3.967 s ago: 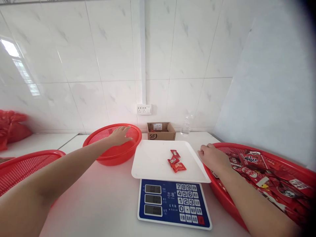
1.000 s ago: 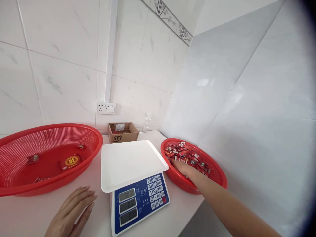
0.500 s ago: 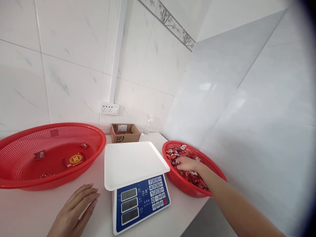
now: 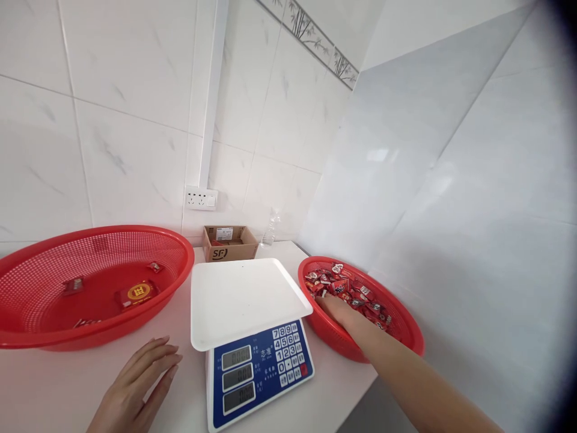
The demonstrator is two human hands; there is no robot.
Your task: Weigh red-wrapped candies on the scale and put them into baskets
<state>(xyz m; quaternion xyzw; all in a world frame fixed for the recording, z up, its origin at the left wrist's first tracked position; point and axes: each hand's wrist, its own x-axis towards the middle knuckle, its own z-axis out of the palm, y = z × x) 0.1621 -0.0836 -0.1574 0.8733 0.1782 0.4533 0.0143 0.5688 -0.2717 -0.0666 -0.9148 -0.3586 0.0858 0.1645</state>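
My right hand (image 4: 333,307) reaches into the near-left part of the right red basket (image 4: 325,332), down among small red wrapped candies (image 4: 364,293). Its fingertips are hidden, so I cannot tell whether they hold anything. My left hand (image 4: 139,382) rests on the table, palm down, fingers extended and nothing in them. Between the hands stands a digital scale (image 4: 264,373) with a blue keypad panel. Its white weighing tray (image 4: 241,304) bears no load, and the displays read zeros.
At the left is a larger red mesh basket (image 4: 183,252) holding a few red packets (image 4: 139,293). Behind the scale stand a small cardboard box (image 4: 241,251) and a clear plastic bottle (image 4: 270,228). A wall socket (image 4: 201,198) is above the box; a wall borders the right basket.
My right hand has sunk deeper toward the basket's near-left side, its fingers now out of sight. The right basket has shifted slightly rightward. My left hand stays put.
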